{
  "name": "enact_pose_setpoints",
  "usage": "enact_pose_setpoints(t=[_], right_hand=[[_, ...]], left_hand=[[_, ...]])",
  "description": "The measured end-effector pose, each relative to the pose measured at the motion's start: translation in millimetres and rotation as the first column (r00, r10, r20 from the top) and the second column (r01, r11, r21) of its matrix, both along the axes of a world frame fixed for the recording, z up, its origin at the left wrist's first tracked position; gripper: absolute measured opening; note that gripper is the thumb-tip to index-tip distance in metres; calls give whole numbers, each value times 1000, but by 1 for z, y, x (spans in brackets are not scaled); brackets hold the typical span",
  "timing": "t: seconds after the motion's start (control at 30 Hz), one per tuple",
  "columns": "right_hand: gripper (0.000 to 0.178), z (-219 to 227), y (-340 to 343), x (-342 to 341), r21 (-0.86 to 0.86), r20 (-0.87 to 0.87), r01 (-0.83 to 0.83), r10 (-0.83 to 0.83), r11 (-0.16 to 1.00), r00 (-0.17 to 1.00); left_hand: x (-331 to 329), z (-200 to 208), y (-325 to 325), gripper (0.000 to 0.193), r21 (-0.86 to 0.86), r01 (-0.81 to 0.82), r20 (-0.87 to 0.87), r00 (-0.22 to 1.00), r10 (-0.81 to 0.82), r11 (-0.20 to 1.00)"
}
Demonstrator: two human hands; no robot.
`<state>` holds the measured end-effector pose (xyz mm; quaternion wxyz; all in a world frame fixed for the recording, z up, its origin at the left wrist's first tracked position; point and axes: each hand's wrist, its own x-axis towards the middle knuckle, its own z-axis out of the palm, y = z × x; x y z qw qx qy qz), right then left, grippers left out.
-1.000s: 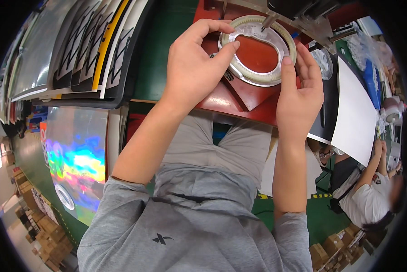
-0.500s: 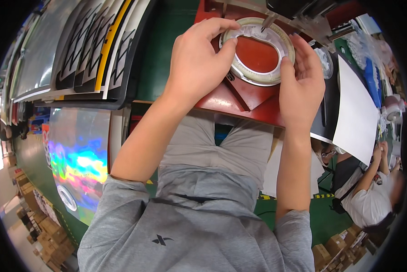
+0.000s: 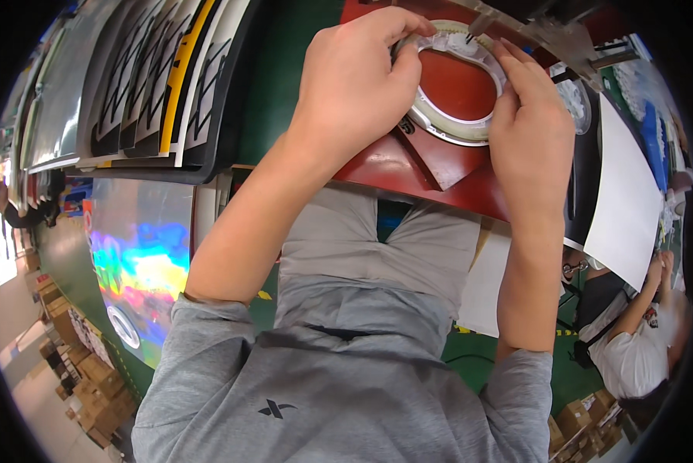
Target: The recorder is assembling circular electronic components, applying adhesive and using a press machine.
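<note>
A round ring-shaped part (image 3: 453, 133) with a pale rim and a silver inner edge lies over the red worktop (image 3: 377, 166). Its wider top section sits under a thin metal tip (image 3: 474, 31) of a machine. My left hand (image 3: 362, 77) grips the ring's left side, thumb on the inner edge and fingers curled over the upper rim. On the opposite side, my right hand (image 3: 535, 127) holds the rim with bent fingers near the top and the thumb lower down. The palms hide parts of both sides of the ring.
Racked sheets with black line patterns (image 3: 150, 85) stand at the left, above a shiny rainbow-coloured sheet (image 3: 142, 255). A clear round part (image 3: 572, 100) and a white sheet (image 3: 624, 201) lie at the right. Another person (image 3: 632, 347) sits at the lower right.
The view has shifted a little. The ring looks turned slightly clockwise, its wider section now nearer the top. My right fingers, spread beside the rim before, are now bent onto it.
</note>
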<state>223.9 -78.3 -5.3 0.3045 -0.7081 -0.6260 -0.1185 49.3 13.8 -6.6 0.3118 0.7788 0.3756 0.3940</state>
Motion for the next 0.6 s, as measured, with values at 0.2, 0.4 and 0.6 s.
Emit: enact_pose_setpoints(t=[0.2, 0.4, 0.6], right_hand=[[37, 7, 1, -6, -70, 98, 2, 5, 998, 995], [37, 6, -3, -5, -62, 198, -29, 41, 998, 979], [40, 10, 4, -2, -110, 302, -49, 80, 993, 950]], left_hand=[[-5, 5, 4, 16, 114, 63, 68, 995, -71, 991], [-3, 10, 3, 14, 117, 75, 60, 995, -82, 990], [11, -16, 5, 19, 284, -46, 65, 998, 28, 958]])
